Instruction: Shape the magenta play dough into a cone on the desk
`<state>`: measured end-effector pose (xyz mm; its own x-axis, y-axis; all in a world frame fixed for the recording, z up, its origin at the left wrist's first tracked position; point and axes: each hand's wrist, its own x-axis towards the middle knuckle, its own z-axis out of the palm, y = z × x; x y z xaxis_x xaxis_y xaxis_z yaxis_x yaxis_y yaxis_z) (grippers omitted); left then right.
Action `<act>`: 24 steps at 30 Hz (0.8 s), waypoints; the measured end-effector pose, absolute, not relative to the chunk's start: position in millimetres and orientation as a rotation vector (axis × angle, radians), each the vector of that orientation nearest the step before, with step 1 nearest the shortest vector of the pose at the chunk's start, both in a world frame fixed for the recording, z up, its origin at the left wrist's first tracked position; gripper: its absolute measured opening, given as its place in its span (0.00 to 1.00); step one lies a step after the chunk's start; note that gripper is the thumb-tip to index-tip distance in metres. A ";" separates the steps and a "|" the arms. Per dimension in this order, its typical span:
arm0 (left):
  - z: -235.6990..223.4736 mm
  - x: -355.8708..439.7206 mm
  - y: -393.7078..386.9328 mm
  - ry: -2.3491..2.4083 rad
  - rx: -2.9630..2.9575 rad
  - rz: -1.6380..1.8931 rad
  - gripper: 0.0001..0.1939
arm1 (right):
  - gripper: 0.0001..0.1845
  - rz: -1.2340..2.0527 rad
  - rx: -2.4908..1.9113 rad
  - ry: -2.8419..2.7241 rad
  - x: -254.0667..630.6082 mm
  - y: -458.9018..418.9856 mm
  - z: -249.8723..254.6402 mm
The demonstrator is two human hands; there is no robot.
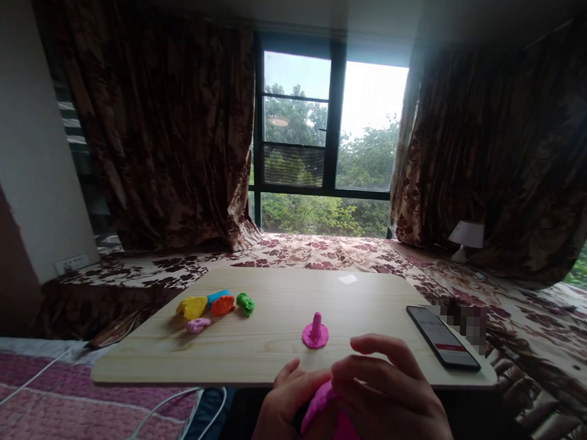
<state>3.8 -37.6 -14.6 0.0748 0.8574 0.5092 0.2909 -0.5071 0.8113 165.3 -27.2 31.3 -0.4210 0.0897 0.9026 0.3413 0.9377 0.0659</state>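
Between my two hands, just off the near edge of the table, is a lump of bright pink modelling clay point(320, 409). My left hand point(285, 411) grips it from the left, thumb and fingers around its side. My right hand point(393, 393) closes over it from the right, its fingertips meeting near the top of the lump, with the index finger raised. Part of the clay is hidden by the fingers. Just beyond my hands, a pink clay piece point(315, 334) stands on the table, a flat round disc with an upright peg at its middle.
On the table point(271, 284), lumps of yellow clay point(192, 307), orange clay point(222, 304), blue clay point(216, 296), green clay point(245, 303) and pale pink clay point(198, 326) lie at left. A phone point(443, 337) lies at right. A white cable point(169, 399) runs below the near edge.
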 end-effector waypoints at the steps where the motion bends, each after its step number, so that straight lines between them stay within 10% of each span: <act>1: -13.7 3.7 -37.9 1.139 1.842 1.439 0.09 | 0.13 -0.283 -0.340 -2.017 165.7 -26.9 30.3; 24: -24.3 2.0 -33.5 1.195 1.963 1.625 0.13 | 0.13 -0.289 -0.452 -2.017 164.7 -25.0 23.9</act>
<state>2.0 -33.5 -24.3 -0.0001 0.7621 0.6475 0.3911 -0.5959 0.7014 164.7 -25.0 23.9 -0.4236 0.1920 0.8853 0.4327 0.9015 0.0115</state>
